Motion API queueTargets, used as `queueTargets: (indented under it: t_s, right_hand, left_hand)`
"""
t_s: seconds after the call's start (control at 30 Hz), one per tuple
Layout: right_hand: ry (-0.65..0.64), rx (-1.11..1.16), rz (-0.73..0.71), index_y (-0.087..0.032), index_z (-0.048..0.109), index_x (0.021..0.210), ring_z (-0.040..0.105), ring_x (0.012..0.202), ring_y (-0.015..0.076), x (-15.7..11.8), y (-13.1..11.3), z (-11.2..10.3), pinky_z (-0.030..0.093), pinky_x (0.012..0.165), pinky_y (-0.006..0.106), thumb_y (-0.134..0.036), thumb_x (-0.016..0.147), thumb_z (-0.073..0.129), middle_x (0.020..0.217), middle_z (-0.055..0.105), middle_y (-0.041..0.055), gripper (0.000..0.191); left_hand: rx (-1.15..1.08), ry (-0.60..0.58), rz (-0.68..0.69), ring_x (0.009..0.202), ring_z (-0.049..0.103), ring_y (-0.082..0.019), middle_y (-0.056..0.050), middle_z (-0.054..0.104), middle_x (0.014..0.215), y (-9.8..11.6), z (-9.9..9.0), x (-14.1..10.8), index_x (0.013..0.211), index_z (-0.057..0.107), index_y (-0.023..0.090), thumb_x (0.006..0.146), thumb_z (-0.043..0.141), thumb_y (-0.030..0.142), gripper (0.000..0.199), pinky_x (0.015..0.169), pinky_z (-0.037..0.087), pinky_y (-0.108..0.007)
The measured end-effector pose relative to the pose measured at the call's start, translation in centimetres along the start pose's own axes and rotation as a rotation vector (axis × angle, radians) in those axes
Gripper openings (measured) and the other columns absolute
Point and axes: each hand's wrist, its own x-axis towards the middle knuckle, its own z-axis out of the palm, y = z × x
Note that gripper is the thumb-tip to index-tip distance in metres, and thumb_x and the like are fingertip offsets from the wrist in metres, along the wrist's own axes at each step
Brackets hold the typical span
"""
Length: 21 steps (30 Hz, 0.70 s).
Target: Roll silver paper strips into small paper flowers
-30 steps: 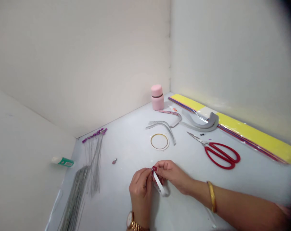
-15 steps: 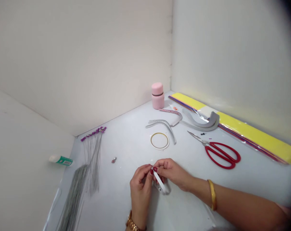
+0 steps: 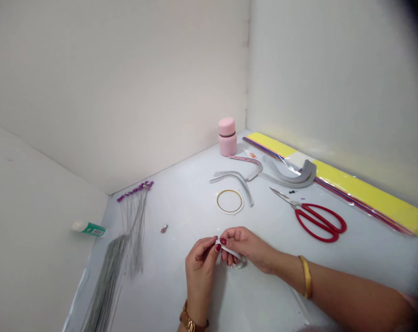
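Observation:
My left hand and my right hand meet low in the middle of the head view, thumbs and forefingers pinched close together. Between them is one end of a narrow white strip. The strip runs down past my right fingers, and its looped part shows below them near the table. Exactly what sits at the fingertips is too small to make out. Just beyond my hands lies a ring-shaped roll of thin white tape with a yellow inner edge. Red-handled scissors rest to the right, blades pointing away to the left.
At the left lie a bundle of grey wires, wires with purple tips and a green-and-white tube. A small reddish-silver piece is nearer. Toward the back are a pink jar, curled grey strips and yellow-topped packaged sheets.
The white strip has swung up and to the right, closer under my right fingers. Both hands keep their pinch in nearly the same place.

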Motion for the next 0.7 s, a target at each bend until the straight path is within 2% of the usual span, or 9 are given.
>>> queueTargets:
  t_s: [0.2,0.4,0.53,0.7]
  right_hand:
    - [0.010,-0.015,-0.019,-0.013,0.057,0.072,0.053,0.044,0.0067,0.09,-0.02,-0.02,0.034,0.043,0.017,-0.042,0.070,0.063,0.054,0.062,-0.0011,0.030]
    - [0.023,-0.011,-0.042,-0.013,0.056,0.073,0.052,0.044,0.0066,0.12,-0.15,0.09,0.034,0.043,0.016,-0.041,0.072,0.062,0.055,0.061,-0.0014,0.029]
    - [0.022,-0.021,-0.049,-0.013,0.056,0.073,0.052,0.044,0.0066,0.01,-0.20,0.21,0.034,0.043,0.017,-0.041,0.073,0.061,0.056,0.062,-0.0009,0.028]
    - [0.042,-0.036,-0.070,-0.013,0.055,0.072,0.051,0.044,0.0063,-0.02,-0.09,0.43,0.034,0.043,0.017,-0.043,0.072,0.060,0.055,0.060,-0.0018,0.030]
  left_hand:
    - [0.049,0.044,0.068,0.075,0.062,-0.019,-0.006,0.067,0.078,-0.76,0.29,-0.79,0.077,0.070,0.017,0.073,0.063,0.020,0.008,0.072,0.049,-0.031]
    - [0.056,0.064,0.027,0.080,0.064,-0.018,-0.008,0.067,0.091,-0.59,0.11,-0.78,0.098,0.065,0.018,0.076,0.059,0.020,0.023,0.070,0.052,-0.031]
    - [0.083,0.055,0.060,0.080,0.062,-0.019,-0.007,0.068,0.085,-0.43,-0.04,-0.64,0.083,0.069,0.017,0.074,0.061,0.021,0.012,0.073,0.050,-0.031]
    - [0.105,0.073,0.073,0.078,0.061,-0.019,-0.007,0.067,0.082,-0.36,0.19,-0.98,0.079,0.068,0.017,0.074,0.061,0.022,0.010,0.073,0.048,-0.031]
